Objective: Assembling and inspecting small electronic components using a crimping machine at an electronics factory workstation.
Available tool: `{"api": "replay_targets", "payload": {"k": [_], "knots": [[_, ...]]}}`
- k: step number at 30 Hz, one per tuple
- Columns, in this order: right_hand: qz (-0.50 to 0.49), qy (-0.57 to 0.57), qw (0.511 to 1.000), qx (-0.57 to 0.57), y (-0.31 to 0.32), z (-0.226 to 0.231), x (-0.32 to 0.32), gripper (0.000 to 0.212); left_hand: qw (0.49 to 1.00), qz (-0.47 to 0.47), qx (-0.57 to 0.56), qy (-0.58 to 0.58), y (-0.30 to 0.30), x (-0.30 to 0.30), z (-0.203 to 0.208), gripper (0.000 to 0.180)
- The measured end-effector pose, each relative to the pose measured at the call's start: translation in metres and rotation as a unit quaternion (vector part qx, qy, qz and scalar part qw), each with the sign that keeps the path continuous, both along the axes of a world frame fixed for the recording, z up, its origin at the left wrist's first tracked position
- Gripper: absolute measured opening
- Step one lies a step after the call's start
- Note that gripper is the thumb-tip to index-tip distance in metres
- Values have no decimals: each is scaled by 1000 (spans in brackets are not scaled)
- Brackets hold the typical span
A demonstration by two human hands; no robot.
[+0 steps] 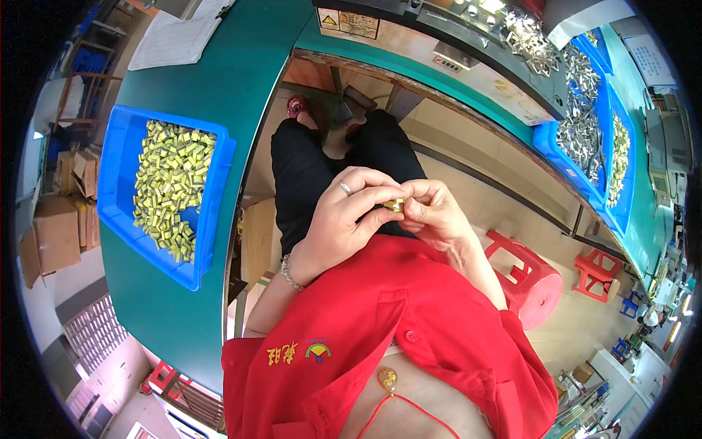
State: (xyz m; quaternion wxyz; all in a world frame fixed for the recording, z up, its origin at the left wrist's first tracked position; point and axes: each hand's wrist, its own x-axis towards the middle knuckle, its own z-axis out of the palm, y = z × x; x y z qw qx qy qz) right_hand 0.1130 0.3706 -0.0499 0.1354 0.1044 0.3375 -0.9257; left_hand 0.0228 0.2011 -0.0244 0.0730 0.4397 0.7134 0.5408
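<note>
In front of my red shirt, both hands meet over my lap. My left hand (349, 208), with a ring and a bracelet, pinches a small yellow-green metallic piece (395, 205) between thumb and fingers. My right hand (436, 212) closes on the same piece from the other side, thumb and fingertips pressed against it. Fingers cover much of the piece, so its full shape is hidden. To the left, a blue tray (205, 241) on the green table holds many small yellow-green blocks (172, 183) of similar colour.
A machine (446, 62) with metal parts (530, 45) on top stands on the far bench. Blue trays (545, 139) at the right hold silver pieces (581, 110) and yellow-green ones. Papers (179, 33) lie on the green table (245, 55). Red stools (537, 293) stand at the right.
</note>
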Motion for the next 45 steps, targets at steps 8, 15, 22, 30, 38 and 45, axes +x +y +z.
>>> {"api": "replay_targets", "payload": {"k": [8, 15, 22, 30, 38, 45], "knots": [[12, 15, 994, -109, -1, -4, -6, 26, 990, 3, 72, -122, 8, 5, -10, 26], [6, 28, 997, -69, -1, 2, -6, 28, 975, -6, 117, -191, 5, 6, -15, 24], [-116, 60, 976, 177, 3, 15, -3, 22, 881, -1, 175, -440, 1, 11, -13, 21], [-134, 151, 937, 286, 0, 21, -8, 27, 840, 4, 178, -513, 0, 16, -20, 24], [-163, 226, 840, 466, -1, 22, -5, 28, 868, 38, 152, -472, 3, 20, -8, 24], [-185, 228, 813, 503, -3, 26, -10, 28, 970, 77, 92, -210, 4, 13, -10, 27]]}}
